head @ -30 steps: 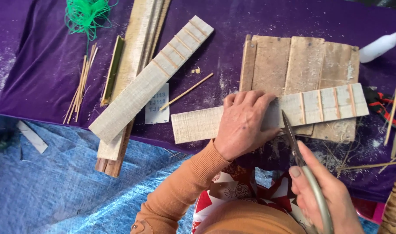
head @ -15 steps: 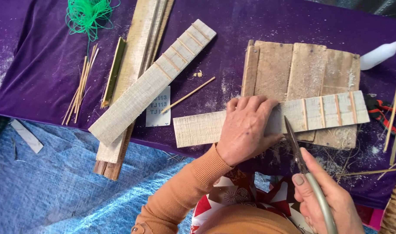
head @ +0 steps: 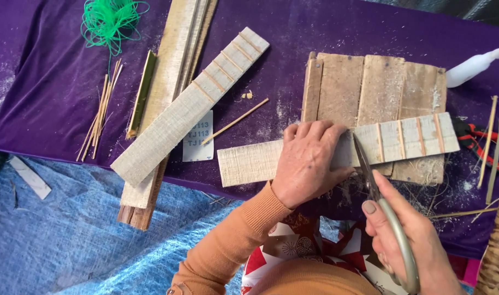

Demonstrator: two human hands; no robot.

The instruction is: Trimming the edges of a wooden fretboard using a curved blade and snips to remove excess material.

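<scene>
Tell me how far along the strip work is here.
Done: four thin sticks cross the right end of the pale strip. In hand: left hand presses it down, right hand holds scissors at it. Left: its left end is bare.

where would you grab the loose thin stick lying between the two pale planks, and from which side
Pinch the thin stick near its middle, coming straight down from above. It lies flat and slanted on the purple cloth, free along both sides; its lower end sits close to the white card, so the middle is easier.
</scene>
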